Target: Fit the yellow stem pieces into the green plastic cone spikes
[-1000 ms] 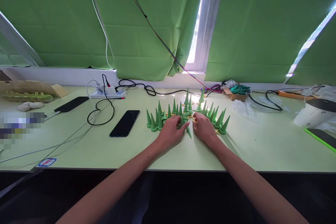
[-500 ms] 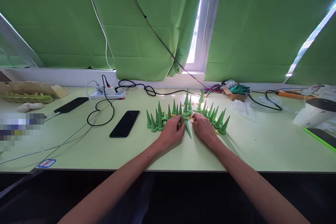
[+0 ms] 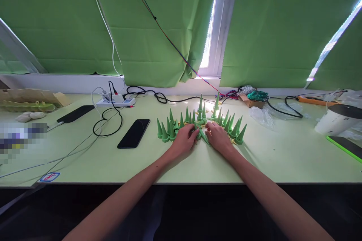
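Several green cone-shaped pieces [image 3: 165, 134] with round bases stand upright in a cluster at the middle of the table, with small yellow parts among them. My left hand [image 3: 184, 139] is closed at the middle of the cluster, its fingertips at a green piece. One green cone [image 3: 204, 137] lies tilted between my hands, its tip toward the front right. My right hand [image 3: 218, 136] is closed beside it, fingers bent inward; what its fingertips hold is too small to make out. More green cones [image 3: 240, 135] stand to the right of that hand.
A black phone [image 3: 134, 134] lies left of the cones, with a power strip [image 3: 115, 101] and looped black cables behind it. At the back right are a small cardboard box [image 3: 251, 101] and clear plastic bags [image 3: 262, 116]. A white cylinder [image 3: 336, 119] stands far right.
The tilted green cone between my hands has turned, its tip swinging to the right toward my right hand. Both hands have stayed nearly in place.
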`<state>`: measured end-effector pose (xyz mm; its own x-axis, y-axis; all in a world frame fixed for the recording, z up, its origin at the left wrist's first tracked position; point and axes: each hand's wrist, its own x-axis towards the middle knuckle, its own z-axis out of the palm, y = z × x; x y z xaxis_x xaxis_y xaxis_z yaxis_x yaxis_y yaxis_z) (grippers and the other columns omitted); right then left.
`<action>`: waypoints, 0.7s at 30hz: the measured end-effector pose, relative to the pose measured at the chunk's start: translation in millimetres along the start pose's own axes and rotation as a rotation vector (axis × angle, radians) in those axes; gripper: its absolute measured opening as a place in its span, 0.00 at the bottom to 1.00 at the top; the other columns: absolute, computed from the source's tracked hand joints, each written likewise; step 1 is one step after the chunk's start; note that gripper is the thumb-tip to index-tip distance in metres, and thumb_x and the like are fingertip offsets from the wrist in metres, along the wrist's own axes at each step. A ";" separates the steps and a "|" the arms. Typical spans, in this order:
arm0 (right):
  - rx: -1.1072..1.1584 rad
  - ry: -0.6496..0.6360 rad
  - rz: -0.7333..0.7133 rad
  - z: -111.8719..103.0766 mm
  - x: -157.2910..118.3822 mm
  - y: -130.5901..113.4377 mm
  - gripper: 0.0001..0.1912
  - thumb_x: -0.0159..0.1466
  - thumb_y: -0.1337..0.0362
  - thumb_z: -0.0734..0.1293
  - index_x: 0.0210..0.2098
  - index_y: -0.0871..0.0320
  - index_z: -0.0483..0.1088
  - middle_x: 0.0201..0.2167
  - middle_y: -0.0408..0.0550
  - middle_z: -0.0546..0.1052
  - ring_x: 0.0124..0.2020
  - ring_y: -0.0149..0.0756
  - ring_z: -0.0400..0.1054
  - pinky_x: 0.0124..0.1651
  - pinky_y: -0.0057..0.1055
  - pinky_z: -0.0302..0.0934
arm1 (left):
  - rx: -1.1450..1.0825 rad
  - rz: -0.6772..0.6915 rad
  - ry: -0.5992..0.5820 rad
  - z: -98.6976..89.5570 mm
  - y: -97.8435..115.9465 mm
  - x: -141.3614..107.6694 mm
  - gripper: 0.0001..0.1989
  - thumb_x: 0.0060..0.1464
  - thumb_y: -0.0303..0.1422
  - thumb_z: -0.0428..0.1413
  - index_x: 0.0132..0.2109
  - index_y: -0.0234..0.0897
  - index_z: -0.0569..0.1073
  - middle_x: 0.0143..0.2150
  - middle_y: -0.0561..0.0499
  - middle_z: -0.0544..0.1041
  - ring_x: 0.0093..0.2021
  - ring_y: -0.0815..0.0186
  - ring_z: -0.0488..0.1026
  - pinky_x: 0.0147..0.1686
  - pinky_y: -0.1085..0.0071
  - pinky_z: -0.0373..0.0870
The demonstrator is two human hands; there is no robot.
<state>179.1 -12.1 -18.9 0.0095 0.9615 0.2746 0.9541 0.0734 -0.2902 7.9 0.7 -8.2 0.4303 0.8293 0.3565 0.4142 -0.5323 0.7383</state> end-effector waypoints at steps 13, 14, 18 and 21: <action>0.017 0.023 -0.022 4.2 1.7 4.9 0.07 0.68 0.68 0.61 0.44 0.57 0.69 0.42 0.51 0.74 0.39 0.37 0.71 0.38 0.29 0.57 | 0.190 0.101 0.083 1.0 -3.5 -0.8 0.10 0.63 0.37 0.50 0.34 0.37 0.66 0.34 0.50 0.69 0.32 0.65 0.66 0.32 0.69 0.62; 0.032 0.034 -0.021 3.6 1.6 4.8 0.07 0.67 0.69 0.62 0.43 0.57 0.70 0.42 0.50 0.74 0.39 0.37 0.71 0.38 0.28 0.57 | 0.175 0.096 0.090 1.3 -4.1 -0.8 0.09 0.62 0.37 0.50 0.37 0.37 0.67 0.35 0.50 0.70 0.32 0.66 0.67 0.32 0.69 0.63; 0.104 0.091 -0.005 0.4 1.0 3.6 0.06 0.66 0.69 0.63 0.41 0.57 0.71 0.41 0.49 0.76 0.40 0.37 0.71 0.39 0.28 0.58 | 0.094 0.073 0.144 1.6 -4.6 -1.2 0.11 0.62 0.39 0.51 0.46 0.38 0.67 0.43 0.49 0.73 0.28 0.70 0.67 0.31 0.70 0.65; 0.160 0.129 -0.006 -1.1 0.7 3.0 0.05 0.66 0.70 0.63 0.39 0.58 0.71 0.39 0.48 0.77 0.40 0.37 0.71 0.39 0.29 0.58 | 0.075 0.064 0.187 0.8 -2.5 -1.9 0.11 0.63 0.40 0.50 0.47 0.38 0.66 0.42 0.50 0.73 0.25 0.73 0.64 0.29 0.71 0.63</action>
<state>182.3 -11.5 -18.5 0.0522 0.9196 0.3893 0.8948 0.1300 -0.4271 6.7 0.3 -11.2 0.3046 0.8066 0.5066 0.4522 -0.5906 0.6684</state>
